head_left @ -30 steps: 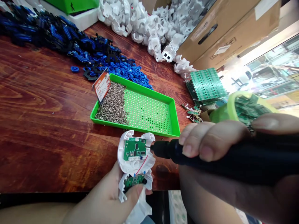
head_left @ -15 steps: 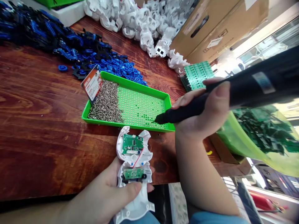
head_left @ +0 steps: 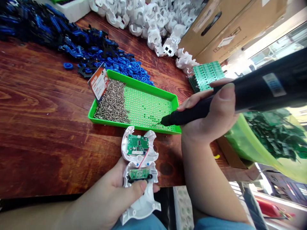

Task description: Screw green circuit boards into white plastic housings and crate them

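Note:
My left hand [head_left: 122, 188] is closed round a white plastic housing [head_left: 141, 207], thumb across its lower half. Inside the housing sit two green circuit boards, a larger upper one [head_left: 137, 145] and a smaller lower one [head_left: 138, 173], with a red wire running between them. My right hand [head_left: 211, 115] grips a black electric screwdriver [head_left: 251, 86] by its front part. Its tip is over the near right part of a green screw tray [head_left: 134, 126]; whether it touches a screw I cannot tell. Screws [head_left: 112, 102] are heaped at the tray's left, with others standing in rows of holes.
Blue and black plastic parts [head_left: 79, 41] lie piled at the back left, white housings [head_left: 153, 22] at the back. A cardboard box [head_left: 230, 28] and stacked green boards [head_left: 208, 75] stand at back right. A yellow-green tub [head_left: 244, 140] holds green sheets. A card [head_left: 98, 83] leans on the tray.
The whole view has shifted slightly, so the tray and piles appear a little further right and higher. Both hands keep their holds, and the screwdriver tip stays over the same part of the tray.

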The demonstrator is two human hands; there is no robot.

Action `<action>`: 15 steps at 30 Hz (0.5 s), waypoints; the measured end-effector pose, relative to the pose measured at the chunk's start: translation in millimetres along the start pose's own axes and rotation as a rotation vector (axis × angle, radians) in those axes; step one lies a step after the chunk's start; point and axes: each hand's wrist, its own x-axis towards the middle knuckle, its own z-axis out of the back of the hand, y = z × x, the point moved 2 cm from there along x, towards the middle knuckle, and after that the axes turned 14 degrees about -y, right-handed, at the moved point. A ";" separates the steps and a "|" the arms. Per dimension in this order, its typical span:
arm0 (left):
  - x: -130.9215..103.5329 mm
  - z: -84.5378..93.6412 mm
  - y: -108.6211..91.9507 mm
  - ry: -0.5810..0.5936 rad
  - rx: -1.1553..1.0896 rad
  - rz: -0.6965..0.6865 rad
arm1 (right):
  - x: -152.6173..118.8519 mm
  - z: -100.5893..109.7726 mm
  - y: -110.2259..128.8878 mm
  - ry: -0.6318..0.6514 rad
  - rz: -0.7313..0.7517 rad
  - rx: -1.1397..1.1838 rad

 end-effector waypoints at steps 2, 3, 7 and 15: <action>0.1 -1.2 -1.3 -0.009 0.007 -0.008 | -0.3 -0.9 0.8 0.000 -0.002 0.008; 0.2 -1.3 -2.0 -0.009 0.017 -0.013 | -0.4 -1.3 0.9 0.004 -0.006 0.005; -0.3 1.2 -2.9 0.012 0.058 0.004 | -1.4 -2.8 0.0 0.015 0.010 0.009; -2.8 0.5 -4.2 -0.027 0.049 -0.052 | 9.1 7.1 18.0 -0.071 0.046 0.001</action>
